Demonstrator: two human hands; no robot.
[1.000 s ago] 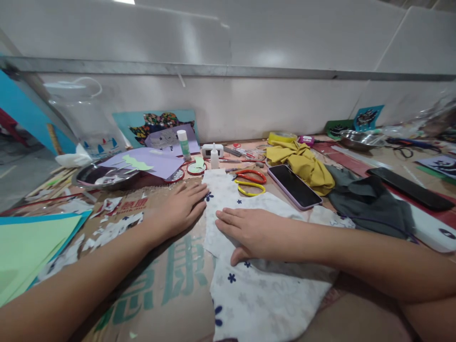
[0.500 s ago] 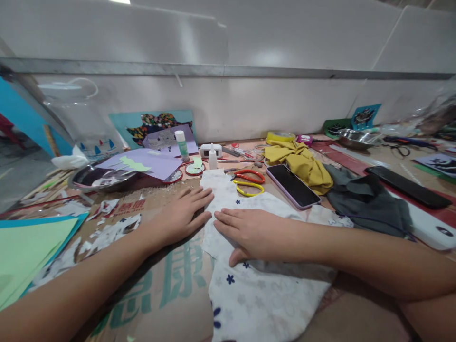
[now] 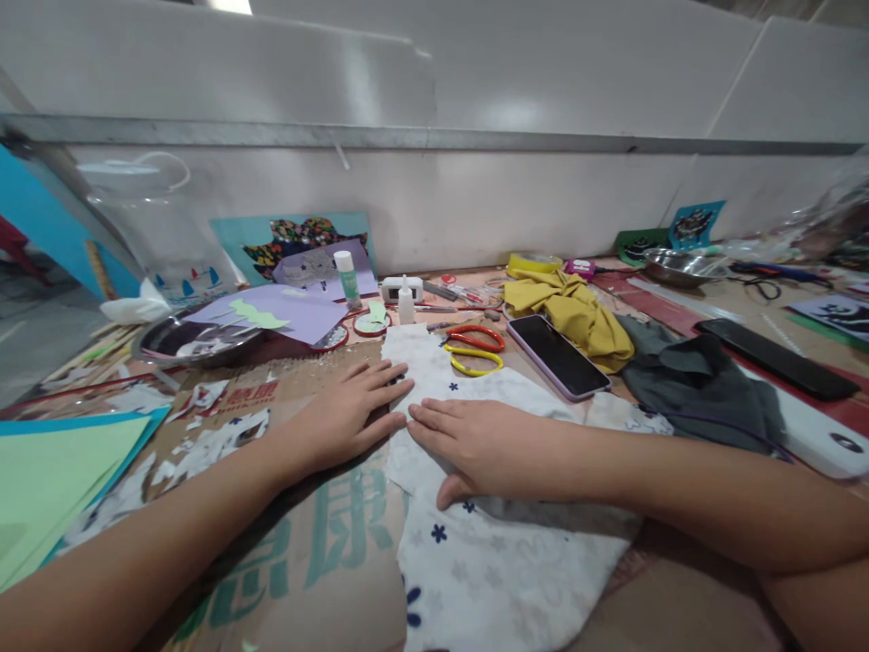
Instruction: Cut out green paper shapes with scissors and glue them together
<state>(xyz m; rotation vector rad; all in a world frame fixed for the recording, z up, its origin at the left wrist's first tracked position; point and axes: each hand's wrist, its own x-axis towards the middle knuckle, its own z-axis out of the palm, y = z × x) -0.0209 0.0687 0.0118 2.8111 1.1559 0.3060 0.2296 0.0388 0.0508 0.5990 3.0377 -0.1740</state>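
A white cloth with small blue flowers lies spread on brown printed cardboard. My right hand rests flat on the cloth, palm down, fingers together and pointing left. My left hand lies flat beside it, its fingertips on the cloth's left edge and its palm on the cardboard. Neither hand holds anything.
Beyond the cloth lie red and yellow scissors, a phone in a lilac case, a yellow cloth, a dark grey cloth, a glue bottle, a glue stick. A metal dish with purple paper and green paper sheets sit left.
My left hand has slid a little to the right, its fingertips now reaching onto the cloth's edge. My right hand has stayed in place.
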